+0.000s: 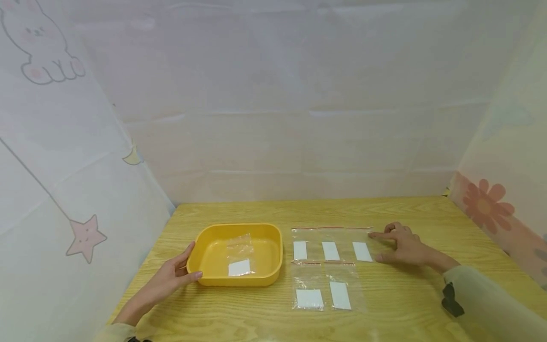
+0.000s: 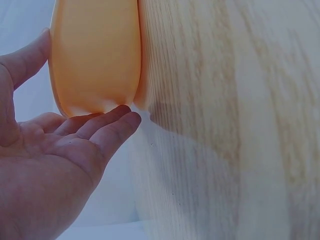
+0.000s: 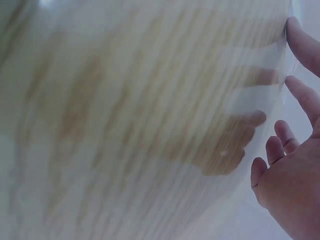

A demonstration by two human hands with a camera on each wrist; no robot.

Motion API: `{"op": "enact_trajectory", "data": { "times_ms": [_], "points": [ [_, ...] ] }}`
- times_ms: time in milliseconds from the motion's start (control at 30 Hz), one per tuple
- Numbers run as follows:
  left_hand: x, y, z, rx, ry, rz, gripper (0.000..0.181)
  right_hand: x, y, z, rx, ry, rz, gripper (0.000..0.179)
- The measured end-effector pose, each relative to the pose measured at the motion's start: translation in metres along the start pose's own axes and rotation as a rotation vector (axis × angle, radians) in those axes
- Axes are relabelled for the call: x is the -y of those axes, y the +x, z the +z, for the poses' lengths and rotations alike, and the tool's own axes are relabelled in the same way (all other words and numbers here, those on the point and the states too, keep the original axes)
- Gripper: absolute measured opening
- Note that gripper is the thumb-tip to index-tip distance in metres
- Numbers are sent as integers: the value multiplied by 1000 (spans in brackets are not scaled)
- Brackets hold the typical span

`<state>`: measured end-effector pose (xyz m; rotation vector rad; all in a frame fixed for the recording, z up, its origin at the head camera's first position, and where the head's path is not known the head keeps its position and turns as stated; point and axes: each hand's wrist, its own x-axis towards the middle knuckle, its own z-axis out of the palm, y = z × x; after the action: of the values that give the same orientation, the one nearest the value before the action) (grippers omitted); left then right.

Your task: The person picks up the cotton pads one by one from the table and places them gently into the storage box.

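A yellow plastic basin (image 1: 277, 266) stands at the left of the table. My left hand (image 1: 173, 273) holds its left end, thumb at the front corner and fingers along the outer wall; the left wrist view shows the fingertips against the basin wall (image 2: 97, 55). Inside the basin lies a clear zip bag with a white card (image 1: 239, 268). To its right, clear zip bags with white cards lie flat in two rows, three behind and two in front. My right hand (image 1: 403, 244) touches the table at the right edge of the back-right bag (image 1: 362, 251), index finger and thumb extended.
The wood-grain table (image 1: 239, 313) is bounded by a pale cloth wall (image 1: 299, 142) at the back and printed cloths at both sides. A front-row bag (image 1: 309, 299) lies close to the basin's right side, with another bag (image 1: 340, 295) beside it.
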<state>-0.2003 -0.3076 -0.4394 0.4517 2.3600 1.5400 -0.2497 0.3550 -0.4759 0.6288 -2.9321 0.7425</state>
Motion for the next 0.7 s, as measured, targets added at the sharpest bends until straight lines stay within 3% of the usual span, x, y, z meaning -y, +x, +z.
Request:
{"op": "enact_trajectory", "data": {
  "times_ms": [167,433,700],
  "points": [
    [0,0,0,1,-1,-3,94,1,-3,1,-11,0,-9,63],
    [-1,0,0,-5,17,-15,93,10,-6,4,-98,-8,-70,54],
    [-1,0,-1,7,13,-3,93,20,-5,6,-84,123,-53,53]
  ]
}}
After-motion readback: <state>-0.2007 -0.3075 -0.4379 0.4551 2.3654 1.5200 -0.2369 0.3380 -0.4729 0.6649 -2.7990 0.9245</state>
